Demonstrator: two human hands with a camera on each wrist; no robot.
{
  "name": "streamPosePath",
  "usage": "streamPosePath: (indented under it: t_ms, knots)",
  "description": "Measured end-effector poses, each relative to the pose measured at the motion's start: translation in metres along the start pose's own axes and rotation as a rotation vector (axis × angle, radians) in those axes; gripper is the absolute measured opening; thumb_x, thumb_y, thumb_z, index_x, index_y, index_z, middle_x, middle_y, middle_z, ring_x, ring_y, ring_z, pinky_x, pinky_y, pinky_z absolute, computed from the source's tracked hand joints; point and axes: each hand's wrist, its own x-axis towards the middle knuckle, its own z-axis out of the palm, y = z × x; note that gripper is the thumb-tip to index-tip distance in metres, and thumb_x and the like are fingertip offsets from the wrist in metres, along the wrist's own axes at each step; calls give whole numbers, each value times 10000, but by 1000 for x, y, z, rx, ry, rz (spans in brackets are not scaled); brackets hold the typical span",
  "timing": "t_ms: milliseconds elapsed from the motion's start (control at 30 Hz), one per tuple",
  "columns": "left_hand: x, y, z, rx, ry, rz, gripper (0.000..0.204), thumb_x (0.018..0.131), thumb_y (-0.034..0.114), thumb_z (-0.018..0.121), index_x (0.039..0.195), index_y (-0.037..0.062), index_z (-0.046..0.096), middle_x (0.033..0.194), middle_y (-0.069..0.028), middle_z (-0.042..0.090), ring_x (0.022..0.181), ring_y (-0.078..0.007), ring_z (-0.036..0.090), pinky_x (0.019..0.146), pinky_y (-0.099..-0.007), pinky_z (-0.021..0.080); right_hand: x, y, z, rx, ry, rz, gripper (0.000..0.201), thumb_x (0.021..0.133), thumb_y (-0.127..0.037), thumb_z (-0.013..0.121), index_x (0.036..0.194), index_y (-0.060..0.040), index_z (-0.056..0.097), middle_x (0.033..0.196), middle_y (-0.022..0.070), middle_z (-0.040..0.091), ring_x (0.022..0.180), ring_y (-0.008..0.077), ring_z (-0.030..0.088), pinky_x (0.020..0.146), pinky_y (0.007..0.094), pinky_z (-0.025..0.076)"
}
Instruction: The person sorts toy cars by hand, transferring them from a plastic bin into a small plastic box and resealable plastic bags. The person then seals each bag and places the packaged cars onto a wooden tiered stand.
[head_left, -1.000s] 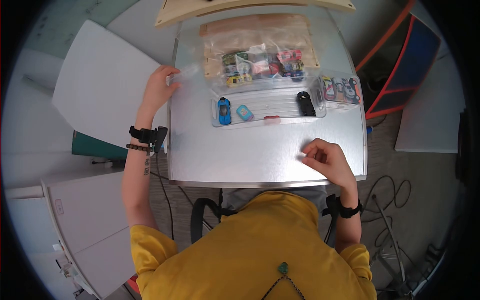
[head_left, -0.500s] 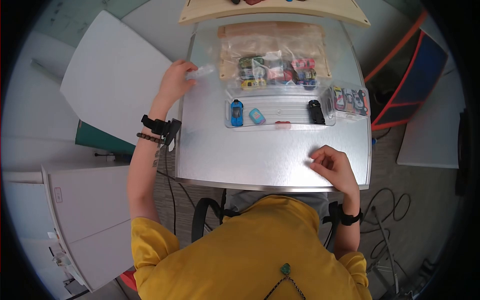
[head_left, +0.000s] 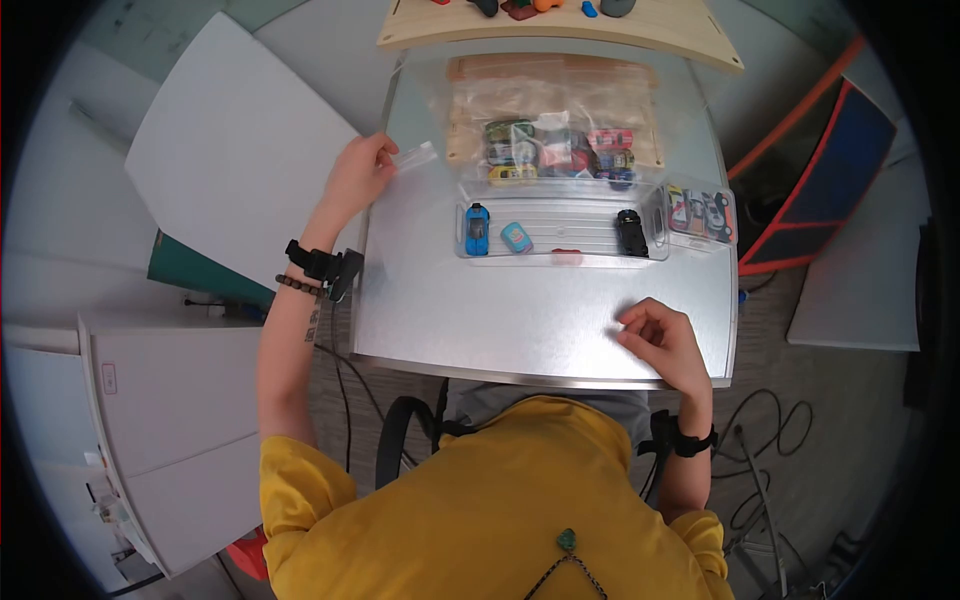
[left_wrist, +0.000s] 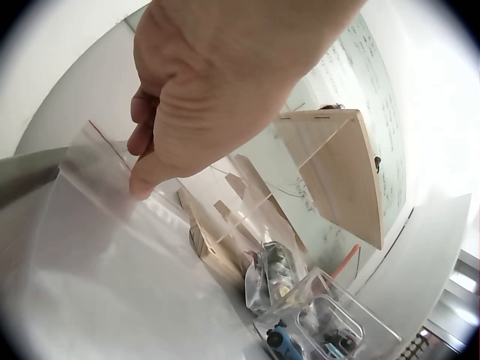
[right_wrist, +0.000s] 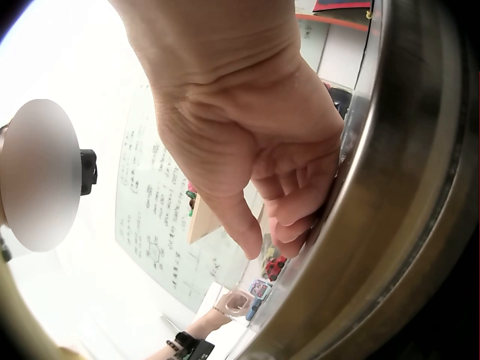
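My left hand (head_left: 362, 172) is at the table's left edge, pinching the zip-strip end of a clear plastic bag (left_wrist: 120, 247). In the left wrist view the thumb presses on the film, which spreads down and away from the fingers. My right hand (head_left: 665, 345) is near the table's front right, fingers loosely curled and holding nothing. Between the hands and farther back is a clear tray (head_left: 560, 188). Inside it are a blue toy car (head_left: 477, 230), a small light-blue toy (head_left: 516, 237), a red toy (head_left: 567, 257) low at the front wall and a black toy car (head_left: 631, 233).
Behind the tray lies a clear bag of several toy cars (head_left: 512, 174) over a wooden board (head_left: 470, 70). A clear box (head_left: 725, 235) of toy cars adjoins the tray's right end. At the far edge is a wooden shelf (head_left: 560, 38) with small items. The metal table (head_left: 480, 320) has a raised rim.
The head view has shifted, so the table appears farther right and lower. My left hand has turned slightly, and the bag's zip strip shows more plainly beside it. My right hand stays nearly still.
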Motion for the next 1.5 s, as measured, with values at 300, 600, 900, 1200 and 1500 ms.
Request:
streamPosePath:
  t_ms: [300, 600, 900, 1200, 1500]
  knots:
    - [-63, 34, -66, 92, -4, -53, 112, 855, -46, 773, 932, -37, 692, 819, -162, 706, 761, -287, 687, 739, -384, 540, -11, -40, 14, -165, -96, -111, 245, 937, -150, 818, 1101, -24, 686, 861, 94, 720, 688, 210, 679, 628, 341, 532]
    - [-137, 144, -112, 65, 22, -111, 103, 923, -27, 739, 956, -28, 641, 850, -133, 678, 774, -290, 628, 727, -378, 496, -1, -104, 54, -312, -142, -574, 361, 909, -200, 833, 1186, -45, 662, 1063, 114, 666, 974, 315, 656, 841, 413, 544]
    - [-142, 194, -83, -436, -49, -93, 135, 909, -61, 767, 991, -7, 674, 920, -96, 758, 851, -201, 701, 829, -292, 529, 3, -112, 64, -291, 48, -628, 647, 778, -163, 921, 1327, -48, 598, 1194, 149, 577, 1112, 366, 574, 969, 461, 478]
    - [-133, 237, 2, -876, -230, -162, 212, 907, 2, 825, 1099, 17, 737, 949, -42, 811, 855, -102, 718, 799, -268, 525, -21, -120, 50, -757, 235, -704, 995, 703, -198, 911, 1600, -120, 487, 1582, 190, 477, 1459, 377, 454, 1104, 521, 348]
    - [-134, 256, 32, -1137, -352, -274, 313, 902, -15, 801, 1196, -10, 693, 967, -27, 807, 877, -77, 731, 785, -251, 535, -21, -111, 51, -938, 123, -552, 1134, 639, -272, 955, 1640, -128, 443, 1600, 179, 462, 1480, 373, 450, 1082, 546, 331]
